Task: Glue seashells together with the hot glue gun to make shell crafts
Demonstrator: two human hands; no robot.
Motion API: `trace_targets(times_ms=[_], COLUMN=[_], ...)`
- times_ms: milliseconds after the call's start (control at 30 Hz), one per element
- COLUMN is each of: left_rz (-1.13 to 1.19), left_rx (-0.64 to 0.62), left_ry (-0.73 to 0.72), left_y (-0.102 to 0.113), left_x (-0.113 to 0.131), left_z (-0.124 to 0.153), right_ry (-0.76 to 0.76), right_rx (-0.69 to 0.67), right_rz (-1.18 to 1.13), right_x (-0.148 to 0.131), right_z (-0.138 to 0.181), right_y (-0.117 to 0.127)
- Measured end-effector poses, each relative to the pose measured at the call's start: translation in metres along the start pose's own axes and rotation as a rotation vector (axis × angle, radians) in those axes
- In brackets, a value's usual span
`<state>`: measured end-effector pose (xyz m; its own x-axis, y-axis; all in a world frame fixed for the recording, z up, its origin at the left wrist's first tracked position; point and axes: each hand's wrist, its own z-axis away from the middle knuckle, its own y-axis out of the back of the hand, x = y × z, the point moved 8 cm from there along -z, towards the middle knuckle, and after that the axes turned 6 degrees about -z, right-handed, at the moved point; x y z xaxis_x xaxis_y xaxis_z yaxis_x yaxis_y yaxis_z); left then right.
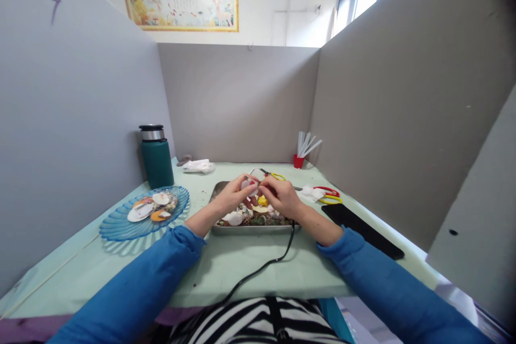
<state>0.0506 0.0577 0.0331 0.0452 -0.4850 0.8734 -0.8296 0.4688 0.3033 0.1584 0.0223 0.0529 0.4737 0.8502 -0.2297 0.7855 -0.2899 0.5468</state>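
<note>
Over the metal tray (256,230), my left hand (234,194) has its fingers closed on a whitish, rounded piece that looks like a shell (249,188). Right beside it, my right hand (282,197) is closed in a pinch at the piece's edge; whatever sits between its fingertips is too small to make out. Shells (234,219), pebble-like bits and a yellow piece (263,201) fill the tray below. A black cord (266,265) runs from the tray's right front, under my right wrist, down to the table edge.
On the left are a blue glass plate (116,227) of shells and a green bottle (157,164). Scissors with red and yellow handles (331,195), white tissue (310,193) and a black phone-like slab (363,230) lie right. A red cup (298,162) holds white sticks. Partitions enclose the table.
</note>
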Motion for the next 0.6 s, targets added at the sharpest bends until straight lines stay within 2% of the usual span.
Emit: trace_targets(times_ms=[200,400,600], left_rz=[0.018,0.155,0.167], left_rx=[0.141,0.133,0.138], left_ry=[-0.008,0.051,0.071], left_y=[0.017,0.016,0.017], left_x=[-0.004,-0.009,-0.013], left_z=[-0.001,-0.001,-0.002], right_ry=[-0.017,-0.022,-0.026], right_rx=[0.041,0.030,0.012], right_rz=[0.026,0.027,0.033], right_x=[0.003,0.004,0.006], right_z=[0.001,0.001,0.001], right_y=[0.002,0.002,0.000])
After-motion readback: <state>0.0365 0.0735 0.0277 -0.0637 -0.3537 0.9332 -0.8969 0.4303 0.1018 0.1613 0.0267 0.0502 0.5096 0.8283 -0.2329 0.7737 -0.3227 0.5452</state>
